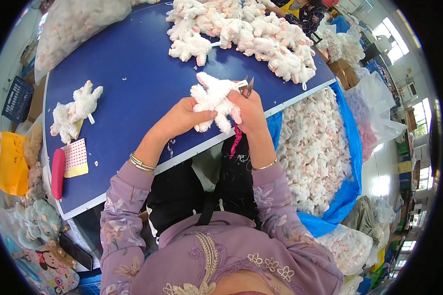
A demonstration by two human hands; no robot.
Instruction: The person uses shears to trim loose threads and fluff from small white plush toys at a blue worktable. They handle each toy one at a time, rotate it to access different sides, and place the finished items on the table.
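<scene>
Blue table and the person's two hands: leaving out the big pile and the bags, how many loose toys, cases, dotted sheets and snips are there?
White fluffy plush toys: 3 (two on the blue table, one between the left hand and right hand)
Pink elongated case: 1
Red-dotted paper sheet: 1
Metal snips, in the right hand: 1
Total: 6
</scene>
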